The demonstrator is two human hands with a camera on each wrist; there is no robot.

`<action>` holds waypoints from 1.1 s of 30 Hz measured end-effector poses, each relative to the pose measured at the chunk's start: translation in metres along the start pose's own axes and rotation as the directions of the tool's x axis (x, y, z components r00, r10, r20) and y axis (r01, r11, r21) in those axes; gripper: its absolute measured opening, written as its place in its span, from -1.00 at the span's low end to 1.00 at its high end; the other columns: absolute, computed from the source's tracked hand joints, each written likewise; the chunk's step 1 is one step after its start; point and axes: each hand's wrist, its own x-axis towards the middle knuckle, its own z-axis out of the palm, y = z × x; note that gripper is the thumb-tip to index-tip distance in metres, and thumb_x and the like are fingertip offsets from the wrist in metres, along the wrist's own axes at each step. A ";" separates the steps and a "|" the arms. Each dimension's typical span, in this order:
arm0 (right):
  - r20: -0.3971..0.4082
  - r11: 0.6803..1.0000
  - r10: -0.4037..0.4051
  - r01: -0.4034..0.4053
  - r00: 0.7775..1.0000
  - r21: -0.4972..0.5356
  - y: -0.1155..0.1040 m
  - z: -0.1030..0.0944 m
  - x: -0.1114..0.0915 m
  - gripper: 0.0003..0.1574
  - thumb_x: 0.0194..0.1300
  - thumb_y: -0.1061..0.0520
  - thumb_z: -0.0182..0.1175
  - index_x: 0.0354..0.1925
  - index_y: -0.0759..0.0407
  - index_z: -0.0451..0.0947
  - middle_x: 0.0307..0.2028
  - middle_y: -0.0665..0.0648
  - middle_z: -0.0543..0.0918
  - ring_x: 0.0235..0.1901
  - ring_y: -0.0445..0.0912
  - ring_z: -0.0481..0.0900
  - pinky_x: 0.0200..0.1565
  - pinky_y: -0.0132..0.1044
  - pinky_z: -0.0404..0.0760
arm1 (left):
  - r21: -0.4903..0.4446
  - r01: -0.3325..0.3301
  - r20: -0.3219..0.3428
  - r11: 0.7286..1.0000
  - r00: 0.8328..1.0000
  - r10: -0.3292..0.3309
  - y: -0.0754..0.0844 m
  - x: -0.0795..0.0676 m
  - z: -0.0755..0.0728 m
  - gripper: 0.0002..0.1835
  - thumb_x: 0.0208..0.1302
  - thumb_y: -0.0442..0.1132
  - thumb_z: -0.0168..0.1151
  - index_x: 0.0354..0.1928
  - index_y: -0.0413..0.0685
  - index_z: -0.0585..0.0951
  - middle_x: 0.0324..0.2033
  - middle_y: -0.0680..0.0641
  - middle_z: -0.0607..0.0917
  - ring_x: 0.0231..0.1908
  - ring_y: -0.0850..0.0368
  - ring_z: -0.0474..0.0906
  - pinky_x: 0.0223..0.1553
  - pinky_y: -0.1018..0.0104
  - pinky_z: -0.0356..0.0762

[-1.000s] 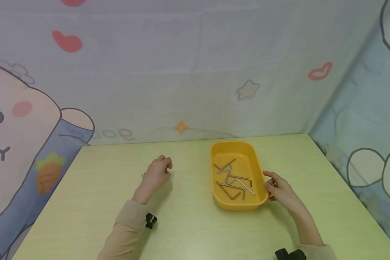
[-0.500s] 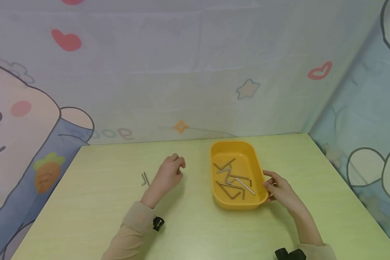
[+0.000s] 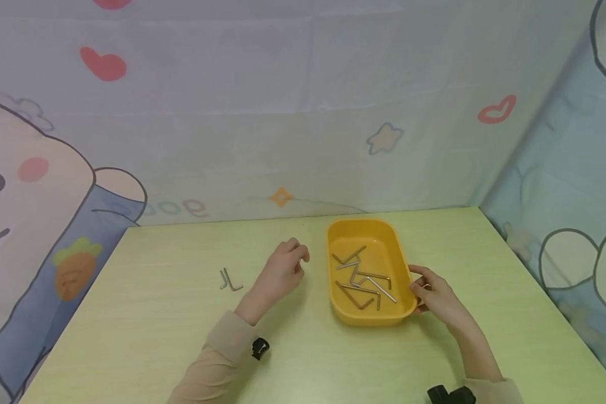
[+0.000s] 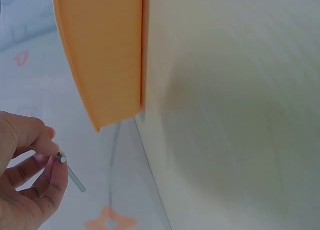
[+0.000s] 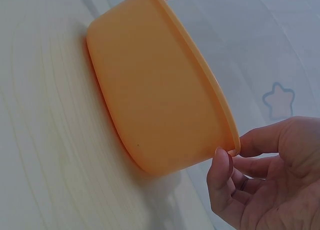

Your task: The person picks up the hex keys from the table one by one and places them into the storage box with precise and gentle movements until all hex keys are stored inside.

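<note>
My left hand [image 3: 280, 270] is raised over the table, a short way left of the yellow plastic tray [image 3: 363, 321]. Between its thumb and fingertips it pinches a small silver hex key [image 4: 76, 180], whose rod pokes out past the fingers in the left wrist view. My right hand [image 3: 436, 297] holds the tray by its right rim, thumb and forefinger at the lip [image 5: 225, 117] in the right wrist view. Inside the tray lie several L-shaped hex keys [image 3: 373, 275], some crossing each other. Two smaller hex keys [image 3: 230, 282] rest on the table left of my left hand.
The pale green table [image 3: 293, 359] reaches back to a printed cloth backdrop [image 3: 232, 112], with another printed cloth [image 3: 575, 168] along the right side. A black wrist device [image 3: 260, 348] sits at the left cuff, another [image 3: 451, 395] at the right cuff.
My left hand has moved right, away from the small hex keys and toward the tray, so both keys on the table now show. The right hand and tray have stayed put.
</note>
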 end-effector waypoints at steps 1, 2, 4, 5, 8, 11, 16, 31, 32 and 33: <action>0.001 1.000 0.001 -0.001 1.000 -0.001 0.000 0.000 0.000 -0.36 0.44 0.24 -0.06 0.39 0.37 0.06 -0.19 0.25 0.38 -0.36 -0.13 0.47 -0.39 -0.31 0.65 | 0.002 -0.009 -0.001 1.000 1.000 0.009 0.002 0.001 0.001 -0.71 -0.01 -0.62 0.15 -0.29 -0.12 0.55 -0.40 0.01 0.44 -0.37 0.19 0.31 -0.32 0.39 0.40; 0.001 1.000 0.002 -0.002 1.000 -0.003 0.000 0.000 0.000 -0.36 0.45 0.23 -0.06 0.40 0.37 0.06 -0.19 0.25 0.38 -0.36 -0.12 0.48 -0.39 -0.31 0.65 | 0.004 -0.017 0.000 1.000 1.000 0.017 0.004 0.003 0.002 -0.71 -0.02 -0.61 0.15 -0.29 -0.11 0.55 -0.39 0.01 0.44 -0.37 0.19 0.31 -0.31 0.39 0.40; 0.002 1.000 0.004 -0.004 1.000 -0.004 0.001 0.000 0.000 -0.36 0.45 0.23 -0.06 0.40 0.37 0.06 -0.18 0.26 0.39 -0.36 -0.11 0.49 -0.39 -0.30 0.65 | 0.006 -0.032 0.002 0.999 0.999 0.032 0.009 0.005 0.004 -0.71 -0.02 -0.61 0.16 -0.29 -0.12 0.55 -0.39 0.01 0.45 -0.36 0.18 0.32 -0.31 0.39 0.41; 0.002 1.000 0.005 -0.005 1.000 -0.003 0.001 0.000 0.000 -0.36 0.45 0.23 -0.06 0.40 0.37 0.06 -0.18 0.26 0.39 -0.36 -0.11 0.49 -0.38 -0.30 0.65 | 0.010 -0.040 0.004 0.999 0.999 0.040 0.011 0.006 0.005 -0.71 -0.02 -0.61 0.17 -0.29 -0.12 0.55 -0.38 0.01 0.45 -0.36 0.17 0.32 -0.30 0.38 0.41; 0.003 1.000 0.005 -0.005 1.000 -0.004 0.002 0.000 0.001 -0.36 0.45 0.22 -0.06 0.40 0.37 0.05 -0.19 0.27 0.39 -0.36 -0.11 0.51 -0.38 -0.28 0.66 | 0.022 -0.057 0.017 0.998 0.998 0.057 0.018 0.009 0.008 -0.71 -0.03 -0.61 0.18 -0.28 -0.13 0.55 -0.36 -0.01 0.46 -0.34 0.15 0.34 -0.28 0.37 0.42; 0.001 1.000 0.005 -0.005 1.000 -0.005 0.001 0.000 0.001 -0.36 0.45 0.23 -0.06 0.40 0.38 0.05 -0.19 0.26 0.39 -0.37 -0.11 0.51 -0.38 -0.28 0.66 | 0.034 -0.080 0.036 0.996 0.996 0.079 0.026 0.011 0.011 -0.71 -0.03 -0.60 0.18 -0.27 -0.14 0.56 -0.33 -0.01 0.48 -0.30 0.14 0.37 -0.26 0.38 0.44; -0.001 1.000 0.005 -0.005 1.000 -0.003 0.001 0.000 0.000 -0.36 0.45 0.23 -0.06 0.40 0.38 0.05 -0.19 0.26 0.39 -0.38 -0.12 0.51 -0.38 -0.28 0.66 | 0.037 -0.142 0.054 0.989 0.989 0.140 0.040 0.013 0.016 -0.69 -0.03 -0.60 0.17 -0.25 -0.13 0.58 -0.28 -0.01 0.51 -0.24 0.12 0.39 -0.21 0.37 0.46; -0.001 1.000 -0.004 0.004 1.000 -0.007 0.002 0.000 0.001 -0.37 0.45 0.23 -0.05 0.39 0.38 0.07 -0.19 0.26 0.39 -0.39 -0.14 0.49 -0.39 -0.31 0.65 | 0.165 -0.259 0.194 0.952 0.955 0.227 0.065 0.022 0.037 -0.73 0.04 -0.43 0.31 -0.19 -0.05 0.57 -0.22 0.03 0.51 -0.16 0.13 0.40 -0.15 0.42 0.47; -0.001 1.000 -0.004 0.004 1.000 -0.007 0.002 0.000 0.001 -0.37 0.45 0.23 -0.05 0.39 0.38 0.06 -0.19 0.26 0.39 -0.39 -0.14 0.49 -0.39 -0.31 0.65 | 0.179 -0.258 0.209 0.949 0.953 0.220 0.067 0.023 0.038 -0.75 0.06 -0.42 0.31 -0.19 -0.04 0.57 -0.22 0.03 0.52 -0.18 0.14 0.40 -0.16 0.43 0.46; -0.001 1.000 -0.003 0.003 1.000 -0.005 0.002 0.000 0.001 -0.36 0.44 0.23 -0.05 0.39 0.38 0.06 -0.19 0.26 0.39 -0.39 -0.14 0.49 -0.39 -0.31 0.66 | 0.191 -0.255 0.225 0.948 0.951 0.210 0.068 0.024 0.039 -0.75 0.07 -0.41 0.30 -0.19 -0.03 0.57 -0.21 0.04 0.52 -0.20 0.15 0.39 -0.17 0.44 0.46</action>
